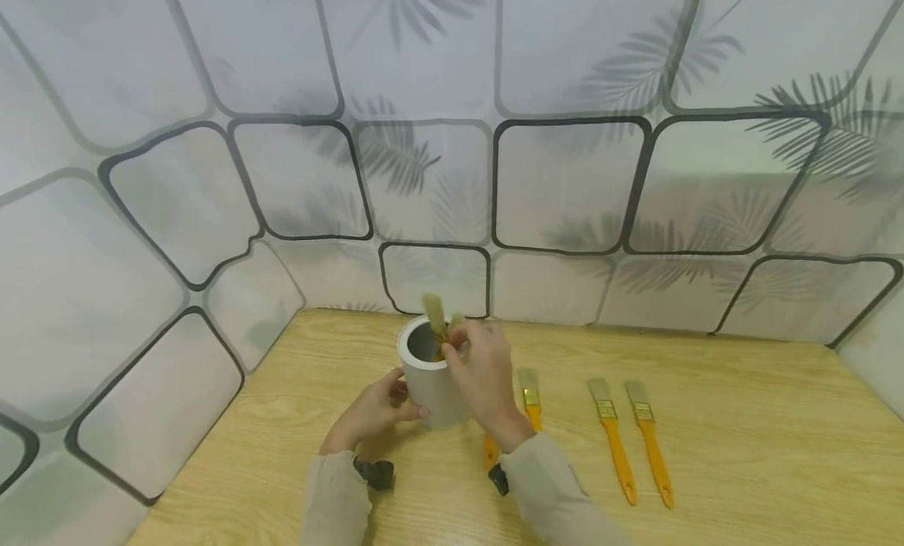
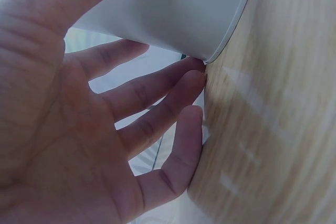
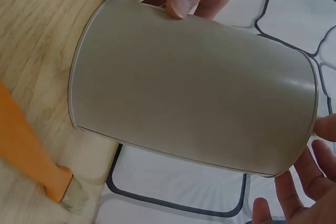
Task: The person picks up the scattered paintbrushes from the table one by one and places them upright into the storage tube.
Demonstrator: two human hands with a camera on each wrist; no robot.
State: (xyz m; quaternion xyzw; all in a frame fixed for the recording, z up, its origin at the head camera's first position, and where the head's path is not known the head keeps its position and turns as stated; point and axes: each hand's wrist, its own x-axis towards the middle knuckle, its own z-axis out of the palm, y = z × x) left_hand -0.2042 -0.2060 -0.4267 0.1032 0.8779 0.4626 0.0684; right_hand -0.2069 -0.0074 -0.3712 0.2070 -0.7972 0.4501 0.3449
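A grey-white cylindrical container (image 1: 434,393) stands upright on the table, its top open. My left hand (image 1: 377,413) holds its lower left side, thumb across the front; the left wrist view shows the other fingers bent behind it, near the tabletop. At the rim is my right hand (image 1: 483,365), its thumb and index finger pinching a paintbrush (image 1: 434,312) whose pale bristles point up. Beside it, more bristles (image 1: 456,322) show, partly hidden by the fingers. In the right wrist view, the right hand's fingers (image 3: 310,182) surround the container's open end; the brushes are hidden there.
Two orange-handled paintbrushes (image 1: 614,444) lie side by side on the wooden table (image 1: 763,436) at right. Another paintbrush (image 1: 530,397) lies partly under the right forearm, with an orange handle (image 1: 490,452) showing beside it. A patterned wall covering (image 1: 438,185) rises behind.
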